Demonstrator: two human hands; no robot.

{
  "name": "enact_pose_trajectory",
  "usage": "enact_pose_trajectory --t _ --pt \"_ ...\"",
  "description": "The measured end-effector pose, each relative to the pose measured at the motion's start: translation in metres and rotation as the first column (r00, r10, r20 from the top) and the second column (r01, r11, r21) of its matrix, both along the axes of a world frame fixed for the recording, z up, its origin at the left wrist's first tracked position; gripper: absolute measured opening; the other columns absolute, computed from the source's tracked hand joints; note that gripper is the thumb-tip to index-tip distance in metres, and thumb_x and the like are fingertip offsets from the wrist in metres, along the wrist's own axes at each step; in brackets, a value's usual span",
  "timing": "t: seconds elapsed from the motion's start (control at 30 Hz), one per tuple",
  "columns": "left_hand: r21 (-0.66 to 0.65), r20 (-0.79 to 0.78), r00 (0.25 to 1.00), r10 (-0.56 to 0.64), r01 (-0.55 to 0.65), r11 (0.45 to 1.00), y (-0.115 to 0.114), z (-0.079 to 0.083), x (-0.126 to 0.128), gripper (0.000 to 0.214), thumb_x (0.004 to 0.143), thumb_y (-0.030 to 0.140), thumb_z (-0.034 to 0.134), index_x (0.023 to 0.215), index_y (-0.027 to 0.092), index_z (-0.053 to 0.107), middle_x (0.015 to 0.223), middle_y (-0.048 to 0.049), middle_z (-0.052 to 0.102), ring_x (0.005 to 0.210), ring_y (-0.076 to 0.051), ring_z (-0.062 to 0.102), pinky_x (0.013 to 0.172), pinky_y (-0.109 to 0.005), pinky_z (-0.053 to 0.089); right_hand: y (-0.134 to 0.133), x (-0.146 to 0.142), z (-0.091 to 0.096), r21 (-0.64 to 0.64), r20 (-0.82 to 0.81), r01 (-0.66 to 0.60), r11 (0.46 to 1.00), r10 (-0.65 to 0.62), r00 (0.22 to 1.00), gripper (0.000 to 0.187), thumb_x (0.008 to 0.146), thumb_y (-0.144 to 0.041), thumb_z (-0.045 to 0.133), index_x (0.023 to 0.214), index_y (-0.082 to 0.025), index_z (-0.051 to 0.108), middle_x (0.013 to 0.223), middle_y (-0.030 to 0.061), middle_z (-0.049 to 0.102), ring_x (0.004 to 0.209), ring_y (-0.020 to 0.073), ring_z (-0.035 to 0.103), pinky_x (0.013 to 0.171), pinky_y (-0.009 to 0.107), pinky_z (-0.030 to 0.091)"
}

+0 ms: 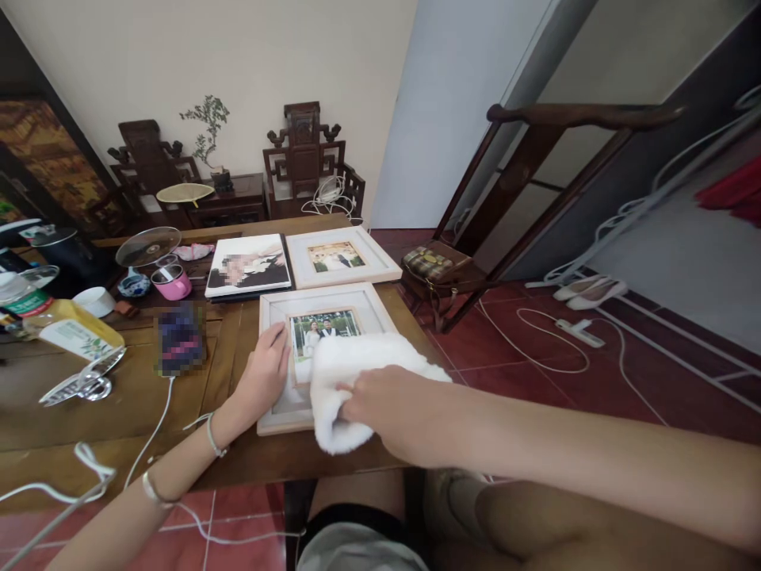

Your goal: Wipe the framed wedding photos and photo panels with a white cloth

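A white framed photo (333,305) lies flat near the front edge of the wooden table (119,404). My left hand (261,377) rests on the frame's left side, fingers stretched out flat and pressing it down. My right hand (380,408) grips a fluffy white cloth (357,365) that lies over the frame's lower right part and hides it. Behind this frame lie a second white framed photo (342,258) and a photo album (248,266), side by side.
A phone (180,339) with a white cable lies left of the frame. Further left are a pink cup (172,281), a small fan (147,247), bottles and a plastic lid. A wooden chair with a bag (431,262) stands right of the table. Cables cross the red tile floor.
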State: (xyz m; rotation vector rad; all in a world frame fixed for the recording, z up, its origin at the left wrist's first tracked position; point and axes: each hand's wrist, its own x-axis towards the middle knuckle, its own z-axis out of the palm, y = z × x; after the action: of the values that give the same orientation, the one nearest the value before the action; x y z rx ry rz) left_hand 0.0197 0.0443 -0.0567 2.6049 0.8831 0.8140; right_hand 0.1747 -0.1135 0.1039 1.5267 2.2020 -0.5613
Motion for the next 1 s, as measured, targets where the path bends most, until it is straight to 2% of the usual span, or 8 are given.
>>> enact_pose_trajectory --t 0.13,0.23,0.37,0.5,0.6,0.8,0.9,1.0 --pt "0.006 -0.015 1.0 0.002 -0.002 1.0 -0.001 0.001 -0.001 0.039 0.098 0.025 0.036 0.132 0.015 0.051 0.139 -0.0157 0.051 0.133 -0.027 0.046 0.111 -0.046 0.04 -0.007 -0.012 0.002 -0.024 -0.084 -0.008 1.0 0.006 0.996 0.035 0.074 0.002 0.056 0.102 -0.014 0.069 0.104 0.0111 0.068 0.095 0.0269 0.064 0.075 0.034 0.048" --pt "0.015 -0.023 1.0 -0.006 0.006 1.0 0.0 0.0 0.0 0.039 0.098 0.023 0.035 0.132 0.013 0.051 0.138 -0.0171 0.051 0.133 -0.027 0.046 0.111 -0.045 0.041 0.001 -0.011 -0.014 0.068 -0.069 0.046 0.997 -0.042 0.997 0.048 0.073 0.003 0.055 0.117 -0.016 0.065 0.12 0.0129 0.064 0.105 0.0296 0.061 0.08 0.037 0.05" --pt "0.01 -0.02 1.0 -0.011 0.011 1.0 0.002 -0.002 0.001 0.037 0.098 0.023 0.035 0.13 0.013 0.053 0.137 -0.0173 0.052 0.132 -0.027 0.046 0.111 -0.046 0.041 0.026 0.012 -0.044 0.266 0.079 0.127 0.956 -0.152 0.985 0.062 0.077 0.004 0.05 0.134 -0.02 0.055 0.152 0.0117 0.039 0.13 0.0388 0.043 0.087 0.045 0.053" --pt "-0.005 -0.023 0.999 -0.022 0.022 1.0 0.003 -0.003 0.0 0.036 0.099 0.024 0.036 0.129 0.014 0.054 0.139 -0.0168 0.051 0.134 -0.027 0.045 0.111 -0.047 0.039 0.056 0.045 -0.06 0.438 0.193 0.198 0.877 -0.307 0.932 0.068 0.079 0.007 0.044 0.141 -0.02 0.048 0.158 0.0101 0.027 0.139 0.0407 0.029 0.093 0.05 0.051" --pt "-0.008 -0.009 1.0 -0.022 0.022 1.0 0.003 -0.004 -0.001 0.036 0.099 0.023 0.037 0.13 0.015 0.053 0.139 -0.0165 0.051 0.134 -0.027 0.044 0.112 -0.047 0.038 0.072 0.059 -0.063 0.496 0.208 0.196 0.846 -0.336 0.919 0.068 0.08 0.008 0.041 0.142 -0.02 0.047 0.159 0.0094 0.023 0.142 0.0419 0.022 0.097 0.055 0.048" --pt "-0.024 0.002 1.0 -0.007 0.007 1.0 0.001 -0.002 0.0 0.038 0.098 0.023 0.036 0.132 0.013 0.051 0.14 -0.0178 0.05 0.135 -0.027 0.044 0.112 -0.046 0.038 0.06 0.039 -0.061 0.354 0.178 0.017 0.935 -0.085 0.98 0.061 0.078 0.004 0.053 0.134 -0.02 0.056 0.157 0.0112 0.029 0.14 0.0435 0.027 0.099 0.06 0.042" --pt "-0.031 -0.006 1.0 -0.01 0.01 0.999 0.0 -0.001 -0.001 0.039 0.099 0.024 0.035 0.133 0.013 0.05 0.141 -0.0179 0.05 0.135 -0.027 0.043 0.111 -0.047 0.039 0.038 0.017 -0.043 0.238 0.107 -0.024 0.971 -0.001 0.994 0.055 0.077 0.003 0.052 0.128 -0.018 0.061 0.151 0.0147 0.04 0.131 0.0413 0.042 0.092 0.052 0.049" --pt "-0.027 -0.007 1.0 -0.002 0.001 1.0 -0.002 -0.001 -0.001 0.04 0.099 0.026 0.034 0.135 0.015 0.048 0.141 -0.0171 0.049 0.136 -0.027 0.043 0.112 -0.047 0.038 0.016 0.002 -0.019 0.089 -0.013 -0.076 0.993 0.078 0.997 0.05 0.073 0.006 0.053 0.117 -0.014 0.067 0.134 0.0162 0.057 0.114 0.0327 0.058 0.088 0.041 0.049"
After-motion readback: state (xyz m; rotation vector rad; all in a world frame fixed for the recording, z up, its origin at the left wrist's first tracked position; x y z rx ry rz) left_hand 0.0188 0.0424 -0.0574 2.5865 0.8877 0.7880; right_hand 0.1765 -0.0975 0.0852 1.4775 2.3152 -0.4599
